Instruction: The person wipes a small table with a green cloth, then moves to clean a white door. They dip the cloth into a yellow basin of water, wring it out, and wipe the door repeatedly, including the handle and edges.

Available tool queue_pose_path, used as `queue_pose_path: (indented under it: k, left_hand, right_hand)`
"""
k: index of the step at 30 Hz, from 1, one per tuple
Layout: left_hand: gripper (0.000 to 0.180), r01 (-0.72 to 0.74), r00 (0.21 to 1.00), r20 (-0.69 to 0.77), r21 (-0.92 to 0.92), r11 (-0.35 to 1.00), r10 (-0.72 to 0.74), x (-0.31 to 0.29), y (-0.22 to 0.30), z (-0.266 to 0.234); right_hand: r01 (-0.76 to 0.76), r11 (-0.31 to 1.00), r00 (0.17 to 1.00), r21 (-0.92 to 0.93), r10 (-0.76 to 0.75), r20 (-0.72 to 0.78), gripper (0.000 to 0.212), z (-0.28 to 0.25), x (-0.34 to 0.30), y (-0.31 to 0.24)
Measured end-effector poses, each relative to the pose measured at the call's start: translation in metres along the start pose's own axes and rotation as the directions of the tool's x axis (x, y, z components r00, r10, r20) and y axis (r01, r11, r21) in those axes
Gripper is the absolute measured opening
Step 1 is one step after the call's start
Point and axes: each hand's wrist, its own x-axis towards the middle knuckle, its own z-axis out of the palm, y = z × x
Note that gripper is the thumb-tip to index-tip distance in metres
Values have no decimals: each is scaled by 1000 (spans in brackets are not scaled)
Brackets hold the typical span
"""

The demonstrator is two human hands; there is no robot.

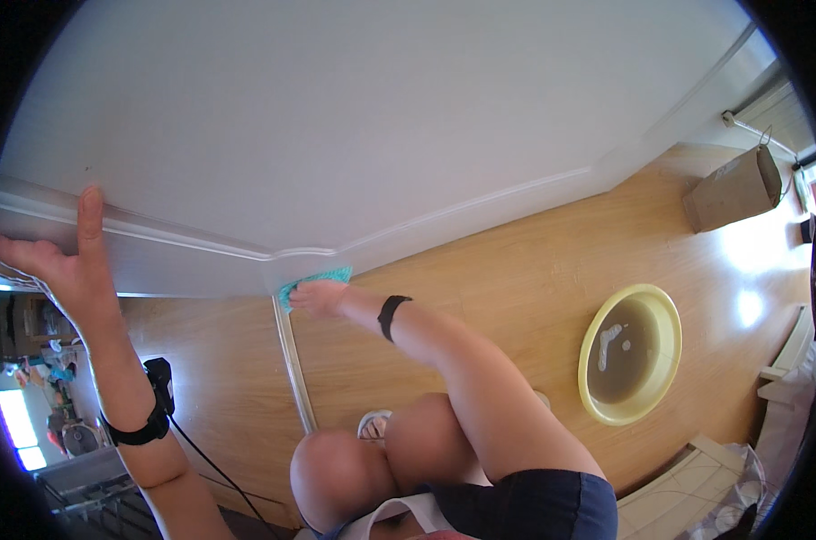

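A large white door panel [381, 117] with raised moulding fills the upper part of the view. At the left, my left hand [66, 265] lies against the door near its edge. Its thumb is stretched away from the fingers, some of which are hidden. At the door's bottom corner, my right hand [316, 298] presses a teal cloth [334, 275] against the white surface. The fingers are bunched over the cloth, and part of it sticks out beyond them.
On the wooden floor [489, 306] to the right stands a yellow basin [675, 351] of murky water. A brown paper bag [736, 191] is farther right. A metal floor strip [293, 360] runs below the door corner. A black cable [219, 468] hangs by my left arm.
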Motion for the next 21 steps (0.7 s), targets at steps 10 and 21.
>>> queue_pose_path:
  k: [10, 21]
  left_hand:
    - [85, 26, 998, -65, 170, 985, -15, -10, -25, 5]
    - [61, -273, 912, 160, -446, 852, 377, -66, 142, 34]
  right_hand:
    - [-549, 760, 822, 347, 417, 387, 34, 24, -258, 25]
    - [-760, -266, -433, 592, 887, -157, 44, -232, -446, -47]
